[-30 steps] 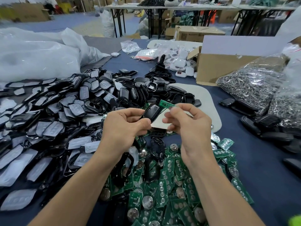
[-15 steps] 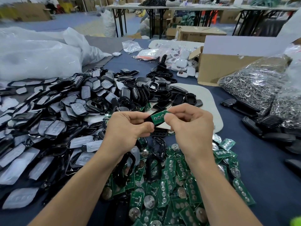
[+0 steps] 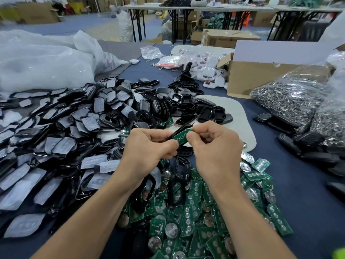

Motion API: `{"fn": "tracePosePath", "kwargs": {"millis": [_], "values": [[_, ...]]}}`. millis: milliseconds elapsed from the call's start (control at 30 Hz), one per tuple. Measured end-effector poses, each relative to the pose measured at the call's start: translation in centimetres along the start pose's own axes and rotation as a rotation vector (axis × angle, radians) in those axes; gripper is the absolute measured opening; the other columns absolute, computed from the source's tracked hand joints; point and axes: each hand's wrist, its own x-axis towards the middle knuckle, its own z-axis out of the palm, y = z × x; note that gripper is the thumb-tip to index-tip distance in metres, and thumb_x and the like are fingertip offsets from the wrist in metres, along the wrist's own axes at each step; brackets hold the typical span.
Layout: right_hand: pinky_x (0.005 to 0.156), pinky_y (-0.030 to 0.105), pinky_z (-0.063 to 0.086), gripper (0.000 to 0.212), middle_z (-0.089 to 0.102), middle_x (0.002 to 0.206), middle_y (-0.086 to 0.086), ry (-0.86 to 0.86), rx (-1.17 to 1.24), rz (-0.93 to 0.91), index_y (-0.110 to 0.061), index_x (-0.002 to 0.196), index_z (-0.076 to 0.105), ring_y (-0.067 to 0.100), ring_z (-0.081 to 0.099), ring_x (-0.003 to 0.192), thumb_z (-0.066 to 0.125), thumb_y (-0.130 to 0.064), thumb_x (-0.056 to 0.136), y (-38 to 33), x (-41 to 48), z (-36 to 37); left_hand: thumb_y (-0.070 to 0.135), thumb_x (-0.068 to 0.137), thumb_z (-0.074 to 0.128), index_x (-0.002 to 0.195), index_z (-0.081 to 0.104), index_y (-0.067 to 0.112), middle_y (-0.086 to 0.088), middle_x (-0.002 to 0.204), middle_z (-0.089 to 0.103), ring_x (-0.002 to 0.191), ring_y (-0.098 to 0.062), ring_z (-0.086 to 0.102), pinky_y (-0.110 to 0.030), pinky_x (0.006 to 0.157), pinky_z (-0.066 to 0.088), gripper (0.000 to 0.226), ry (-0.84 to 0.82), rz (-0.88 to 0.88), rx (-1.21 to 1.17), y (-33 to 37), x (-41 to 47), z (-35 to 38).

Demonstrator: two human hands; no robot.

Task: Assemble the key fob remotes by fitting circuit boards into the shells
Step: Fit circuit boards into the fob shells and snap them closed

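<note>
Circuit board (image 3: 182, 136), green, lies against the open face of a black shell (image 3: 179, 129), both held above the worktop (image 3: 298, 193) between the two hands. The left hand (image 3: 147, 148) has its grip clamped on the shell's left end, while the right hand (image 3: 214, 148) pinches the board's right end with curled fingers. Below lies a pile of green boards (image 3: 196, 212); to the left, a heap of black shells (image 3: 93, 118); at right, a bag of metal rings (image 3: 291, 98).

Single wide-angle view from the person's head, facing forward and down across the table (image 3: 308, 212). The left hand (image 3: 147, 146) and right hand (image 3: 214, 148) sit close, just below centre. The table's far edge and further tables (image 3: 149, 6) lie distant at the top.
</note>
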Motion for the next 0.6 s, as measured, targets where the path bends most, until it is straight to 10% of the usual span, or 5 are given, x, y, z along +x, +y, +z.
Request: {"fn": "tracePosePath", "kwargs": {"millis": [600], "values": [[0.063,0.011,0.048,0.026,0.070,0.070,-0.026,-0.053,0.001,0.046,-0.039,0.072,0.071,-0.003,0.065,0.065,0.085,-0.020,0.083,0.9,0.4,-0.2,0.006,0.085,0.084,0.076,0.085,0.036,-0.006,0.072,0.079,0.062,-0.023,0.077,-0.023,0.057,0.060,0.031,-0.030,-0.001,0.039,0.2,-0.5,0.3]]}}
